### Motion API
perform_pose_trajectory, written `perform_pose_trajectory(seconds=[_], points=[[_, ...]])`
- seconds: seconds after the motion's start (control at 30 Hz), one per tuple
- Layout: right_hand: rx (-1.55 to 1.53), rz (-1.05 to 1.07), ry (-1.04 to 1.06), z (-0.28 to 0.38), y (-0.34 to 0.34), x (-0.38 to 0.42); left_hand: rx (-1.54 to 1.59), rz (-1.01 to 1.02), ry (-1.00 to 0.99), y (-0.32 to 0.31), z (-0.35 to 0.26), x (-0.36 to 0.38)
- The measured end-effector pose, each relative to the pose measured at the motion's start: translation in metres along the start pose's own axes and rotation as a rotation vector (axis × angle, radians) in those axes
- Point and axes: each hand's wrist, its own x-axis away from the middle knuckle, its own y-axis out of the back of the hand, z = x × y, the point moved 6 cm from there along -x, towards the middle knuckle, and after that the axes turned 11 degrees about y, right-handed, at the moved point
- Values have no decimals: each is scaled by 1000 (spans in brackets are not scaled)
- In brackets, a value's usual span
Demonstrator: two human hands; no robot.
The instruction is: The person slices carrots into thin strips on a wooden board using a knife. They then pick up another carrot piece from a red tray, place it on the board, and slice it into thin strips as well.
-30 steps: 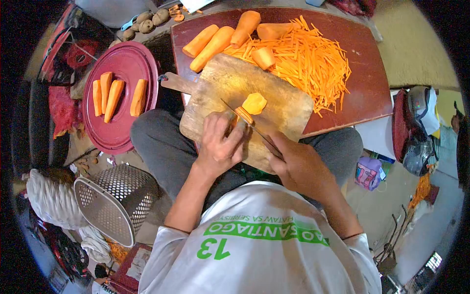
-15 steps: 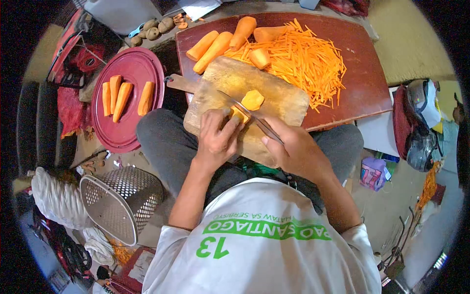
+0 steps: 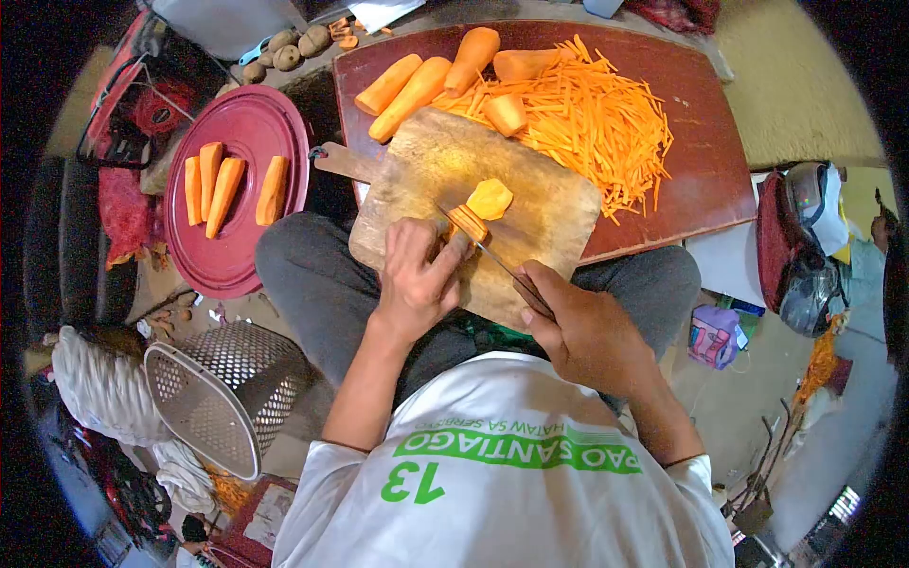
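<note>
My right hand [image 3: 587, 327] is wrapped round the handle of a knife [image 3: 519, 276], its blade reaching up-left over the wooden cutting board [image 3: 549, 180]. Against the blade lies a small stack of cut carrot strips [image 3: 468, 223]. My left hand [image 3: 417, 275] presses down on the board with bent fingers, the fingertips at the lower left of that stack and holding it. Just above sits a small pile of carrot slices [image 3: 490, 199]. The board rests across my lap and the edge of a red tabletop [image 3: 705, 161].
Beyond the board is a heap of carrot sticks [image 3: 597, 123], with several peeled carrots [image 3: 412, 97] beside it. More carrots lie on a round red lid [image 3: 275, 114] at left. A grey perforated basket [image 3: 204, 407] lies tipped below it. Potatoes [image 3: 286, 57] sit at the back.
The knife has moved down and right, off the carrot slices, and my right hand has drawn back toward me. Cut strips now show beside the blade. My left hand stays in nearly the same place.
</note>
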Motion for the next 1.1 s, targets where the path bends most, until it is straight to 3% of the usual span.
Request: perform_pose_trajectory(seconds=[0.17,0.27,0.37,0.47,0.67,1.1], points=[[6,-58,90,-3,-3,-23,25,-7,26,0,-2,-2],[6,-239,315,-10,-12,-42,32,-17,24,0,-1,-3],[93,-51,118,-15,-19,-61,38,-25,27,2,-1,-4],[16,-100,114,-23,-14,-59,43,-28,52,1,1,1],[-82,-219,303,-15,1,-35,25,0,31,5,1,1],[54,-53,96,-2,-3,5,30,-1,0,5,3,3]])
